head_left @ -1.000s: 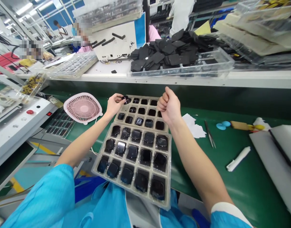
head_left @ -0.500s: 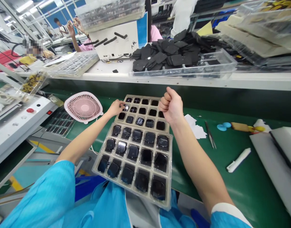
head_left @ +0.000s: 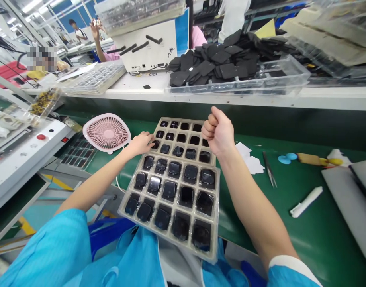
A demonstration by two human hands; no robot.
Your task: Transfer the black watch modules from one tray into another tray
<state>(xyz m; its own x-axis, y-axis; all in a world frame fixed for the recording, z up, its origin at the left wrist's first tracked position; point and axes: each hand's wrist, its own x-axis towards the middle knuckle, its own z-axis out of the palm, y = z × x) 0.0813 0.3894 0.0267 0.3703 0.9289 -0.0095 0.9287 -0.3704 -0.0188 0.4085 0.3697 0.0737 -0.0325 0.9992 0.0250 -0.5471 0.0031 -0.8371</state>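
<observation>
Your left hand [head_left: 143, 143], loosely curled, touches the tray's [head_left: 170, 194] left edge; your right hand [head_left: 219, 130], fisted, contents hidden, is at its right edge

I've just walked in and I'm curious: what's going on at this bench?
A person's left hand reaches to a dark, rounded-square piece at the left side of the far tray. Their right hand is loosely closed by that tray's right side. The near tray also holds such pieces. A pink fan cover lies to the left, tweezers to the right.
</observation>
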